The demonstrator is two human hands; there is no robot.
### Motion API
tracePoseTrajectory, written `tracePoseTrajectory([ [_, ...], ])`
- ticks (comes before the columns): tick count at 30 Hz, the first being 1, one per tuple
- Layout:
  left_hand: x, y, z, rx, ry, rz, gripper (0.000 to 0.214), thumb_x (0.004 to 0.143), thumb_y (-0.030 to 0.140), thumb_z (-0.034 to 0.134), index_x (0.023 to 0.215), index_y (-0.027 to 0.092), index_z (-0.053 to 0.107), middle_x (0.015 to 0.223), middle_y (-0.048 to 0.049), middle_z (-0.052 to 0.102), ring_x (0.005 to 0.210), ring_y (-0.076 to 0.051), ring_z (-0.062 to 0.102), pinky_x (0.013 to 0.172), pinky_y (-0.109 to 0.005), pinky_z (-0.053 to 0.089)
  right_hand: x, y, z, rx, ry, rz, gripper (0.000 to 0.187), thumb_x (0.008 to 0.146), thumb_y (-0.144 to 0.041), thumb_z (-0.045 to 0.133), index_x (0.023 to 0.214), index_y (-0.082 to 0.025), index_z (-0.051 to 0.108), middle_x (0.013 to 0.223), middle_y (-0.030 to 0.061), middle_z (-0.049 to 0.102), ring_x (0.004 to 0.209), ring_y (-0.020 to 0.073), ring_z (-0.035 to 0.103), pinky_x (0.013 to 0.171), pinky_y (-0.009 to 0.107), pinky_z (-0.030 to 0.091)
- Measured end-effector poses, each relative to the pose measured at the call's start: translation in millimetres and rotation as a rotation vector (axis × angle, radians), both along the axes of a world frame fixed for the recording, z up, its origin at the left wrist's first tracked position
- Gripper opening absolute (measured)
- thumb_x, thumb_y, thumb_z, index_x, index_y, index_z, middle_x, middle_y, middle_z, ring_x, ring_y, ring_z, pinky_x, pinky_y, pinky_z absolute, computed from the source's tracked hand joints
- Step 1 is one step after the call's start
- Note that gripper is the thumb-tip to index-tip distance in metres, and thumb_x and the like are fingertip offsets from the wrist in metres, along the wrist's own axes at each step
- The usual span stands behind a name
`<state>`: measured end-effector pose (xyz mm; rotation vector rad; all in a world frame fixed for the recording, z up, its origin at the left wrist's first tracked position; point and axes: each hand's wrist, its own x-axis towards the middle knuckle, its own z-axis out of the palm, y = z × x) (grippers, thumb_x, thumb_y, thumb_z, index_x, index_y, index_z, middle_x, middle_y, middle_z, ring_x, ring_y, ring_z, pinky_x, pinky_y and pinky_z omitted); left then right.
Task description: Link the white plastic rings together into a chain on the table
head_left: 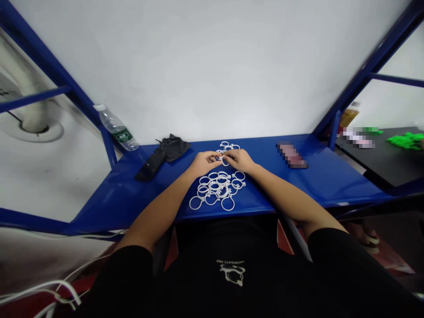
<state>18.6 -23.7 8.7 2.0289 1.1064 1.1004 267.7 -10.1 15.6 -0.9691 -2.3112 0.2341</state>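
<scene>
My left hand [205, 162] and my right hand [239, 159] meet over the middle of the blue table, fingertips pinched together on a white plastic ring [225, 163]. Part of that ring shows just below the fingers; the rest is hidden by them. Nearer to me, between my forearms, lies a loose pile of several white rings [215, 187], each with a small loop or clip on its edge. Beyond my hands, a smaller group of white rings [225, 144] rests close to the wall, partly covered by my fingers.
A crumpled black plastic bag [172, 147] and a dark flat object [151, 166] lie left. A water bottle [118, 130] leans by the blue frame. On the right is a blurred reddish item [292, 154]. Green pieces [406, 141] sit on a neighbouring dark table [371, 161].
</scene>
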Motion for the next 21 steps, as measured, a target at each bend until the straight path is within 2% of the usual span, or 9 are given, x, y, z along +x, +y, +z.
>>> tracePoseTrajectory([
  [5, 1.9, -4.8, 4.4, 0.103, 0.018, -0.014, 0.019, 0.100, 0.034, 0.084, 0.110, 0.020, 0.091, 0.108, -0.0104, 0.089, 0.087, -0.021, 0.080, 0.085, -0.035, 0.068, 2.8, 2.6, -1.5, -0.007, -0.013, -0.001, 0.032, 0.114, -0.038, 0.060, 0.123, -0.023, 0.088, 0.103, 0.0091, 0.088, 0.093, 0.0248, 0.079, 0.084, 0.034, 0.054],
  [11, 2.9, -5.3, 4.3, 0.172, 0.061, 0.067, 0.012, 0.099, 0.024, 0.082, 0.105, 0.019, 0.091, 0.103, -0.0086, 0.089, 0.087, -0.021, 0.082, 0.087, -0.035, 0.069, 0.5, 5.4, -5.6, 0.109, 0.088, 0.016, 0.033, 0.113, -0.041, 0.063, 0.126, -0.021, 0.086, 0.122, 0.0157, 0.085, 0.111, 0.0302, 0.078, 0.097, 0.042, 0.060],
  [16, 1.5, -2.5, 1.2, 0.181, 0.113, 0.080, 0.013, 0.102, 0.029, 0.081, 0.107, 0.020, 0.090, 0.107, -0.0088, 0.090, 0.091, -0.022, 0.083, 0.089, -0.035, 0.069, -0.7, 2.5, -3.6, 0.084, 0.082, 0.117, 0.029, 0.115, -0.043, 0.060, 0.117, -0.024, 0.083, 0.111, 0.0130, 0.084, 0.103, 0.0287, 0.076, 0.095, 0.043, 0.061],
  [21, 0.6, 0.6, -2.7, 0.190, 0.131, 0.038, 0.012, 0.102, 0.028, 0.080, 0.103, 0.020, 0.089, 0.105, -0.0084, 0.089, 0.091, -0.023, 0.083, 0.089, -0.035, 0.068, -1.0, -0.5, -3.3, 0.071, 0.049, 0.134, 0.025, 0.114, -0.032, 0.057, 0.113, -0.023, 0.079, 0.107, 0.0123, 0.082, 0.101, 0.0276, 0.074, 0.092, 0.041, 0.060],
])
